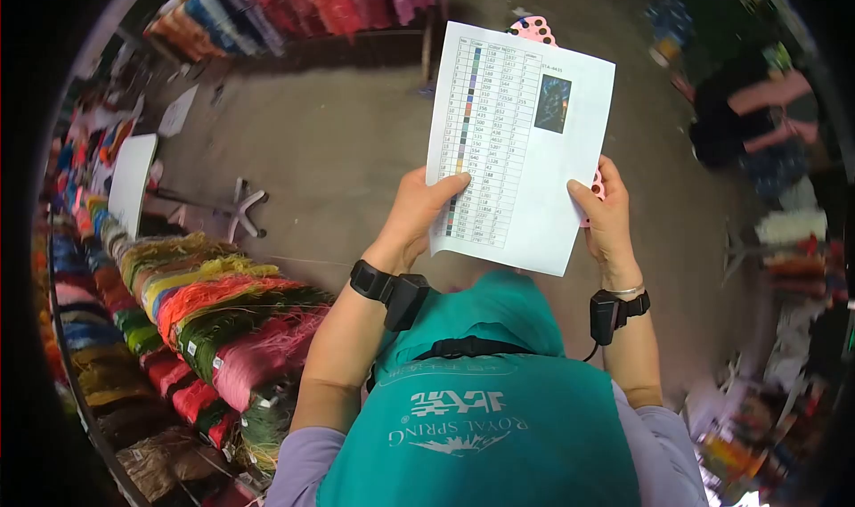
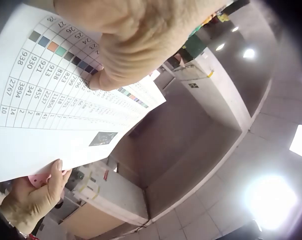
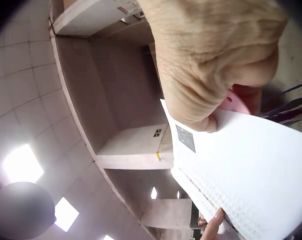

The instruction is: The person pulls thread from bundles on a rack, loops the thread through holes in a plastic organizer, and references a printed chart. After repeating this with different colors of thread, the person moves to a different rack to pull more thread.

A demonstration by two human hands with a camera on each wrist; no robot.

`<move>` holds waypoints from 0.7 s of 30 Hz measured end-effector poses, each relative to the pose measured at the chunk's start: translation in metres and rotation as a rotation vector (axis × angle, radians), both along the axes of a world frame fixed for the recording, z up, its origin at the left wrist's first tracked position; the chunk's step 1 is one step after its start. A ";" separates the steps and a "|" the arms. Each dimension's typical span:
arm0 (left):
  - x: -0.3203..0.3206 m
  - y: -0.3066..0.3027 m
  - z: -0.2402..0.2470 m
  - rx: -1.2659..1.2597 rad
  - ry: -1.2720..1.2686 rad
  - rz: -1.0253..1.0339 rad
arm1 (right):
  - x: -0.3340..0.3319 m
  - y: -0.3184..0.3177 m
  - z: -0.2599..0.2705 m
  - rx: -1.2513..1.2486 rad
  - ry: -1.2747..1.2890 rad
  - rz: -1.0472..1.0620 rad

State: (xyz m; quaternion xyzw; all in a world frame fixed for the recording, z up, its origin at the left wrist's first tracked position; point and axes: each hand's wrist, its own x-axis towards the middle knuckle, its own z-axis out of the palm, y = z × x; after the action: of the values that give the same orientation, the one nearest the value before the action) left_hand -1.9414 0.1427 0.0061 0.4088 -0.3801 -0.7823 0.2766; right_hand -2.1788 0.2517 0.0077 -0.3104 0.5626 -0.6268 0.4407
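Observation:
A printed sheet of paper point(image 1: 552, 204) is held up in front of the body, bearing a numbered table with a column of colour swatches and a small dark picture. My left hand point(image 1: 419, 206) grips its left edge, the thumb lying on the swatch column, seen close in the left wrist view. At the right edge my right hand point(image 1: 611, 217) pinches the sheet with its thumb on top. Behind the paper is a pink card with holes point(image 1: 534, 30), mostly hidden; its edge also shows under my right hand, and dark strands point(image 3: 288, 110) hang beside it.
Racks of coloured yarn hanks point(image 1: 223, 311) stand close on the left, and more hanks point(image 1: 294, 4) hang at the far side. A wheeled chair base point(image 1: 245, 208) and a white panel point(image 1: 132, 182) are at left. Clothing and bundles point(image 1: 757, 115) lie on the right.

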 end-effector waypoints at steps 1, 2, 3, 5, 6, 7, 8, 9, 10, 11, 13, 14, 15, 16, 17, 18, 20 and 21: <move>0.008 -0.023 0.001 -0.004 0.001 0.051 | 0.003 -0.032 0.001 0.000 0.009 0.039; 0.016 -0.044 0.001 -0.007 0.000 0.102 | 0.006 -0.064 0.000 0.000 0.017 0.079; 0.004 -0.032 0.005 0.001 -0.021 0.099 | -0.006 -0.050 -0.003 -0.002 -0.006 0.072; 0.021 -0.068 0.003 -0.030 -0.057 0.189 | 0.001 -0.112 -0.013 -0.039 -0.019 0.173; 0.034 -0.089 0.004 -0.049 -0.072 0.239 | 0.012 -0.148 -0.013 -0.046 -0.014 0.231; 0.047 -0.107 0.006 -0.050 -0.071 0.303 | 0.024 -0.179 -0.013 -0.049 -0.012 0.287; 0.058 -0.121 0.007 -0.043 -0.074 0.363 | 0.033 -0.206 -0.014 -0.044 -0.014 0.340; 0.067 -0.134 0.009 -0.036 -0.077 0.423 | 0.042 -0.232 -0.014 -0.029 -0.004 0.393; 0.062 -0.111 0.019 -0.066 -0.062 0.413 | 0.037 -0.202 0.001 -0.036 0.030 0.362; 0.072 -0.124 0.016 -0.084 -0.072 0.497 | 0.047 -0.235 0.003 -0.036 0.042 0.425; 0.095 -0.151 0.015 -0.098 -0.089 0.632 | 0.071 -0.295 0.004 -0.081 0.011 0.538; 0.109 -0.162 0.016 -0.099 -0.093 0.696 | 0.085 -0.321 0.005 -0.094 0.000 0.598; 0.125 -0.172 0.016 -0.101 -0.094 0.766 | 0.101 -0.345 0.006 -0.082 -0.001 0.650; 0.141 -0.179 0.016 -0.102 -0.100 0.838 | 0.118 -0.368 0.008 -0.074 -0.003 0.702; 0.142 -0.154 0.020 -0.127 -0.067 0.804 | 0.112 -0.331 0.022 -0.088 0.029 0.647; 0.159 -0.157 0.023 -0.136 -0.074 0.880 | 0.132 -0.350 0.028 -0.094 0.020 0.706; 0.195 -0.174 0.022 -0.154 -0.120 0.987 | 0.170 -0.394 0.033 -0.087 0.000 0.796; 0.217 -0.186 0.019 -0.164 -0.143 1.036 | 0.193 -0.419 0.034 -0.085 -0.009 0.837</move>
State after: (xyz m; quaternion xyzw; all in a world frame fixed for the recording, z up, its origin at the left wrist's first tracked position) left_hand -1.7242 -0.0436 0.0248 0.5724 -0.2062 -0.4808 0.6314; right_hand -1.9858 -0.1675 0.0412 -0.5273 0.3597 -0.4175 0.6467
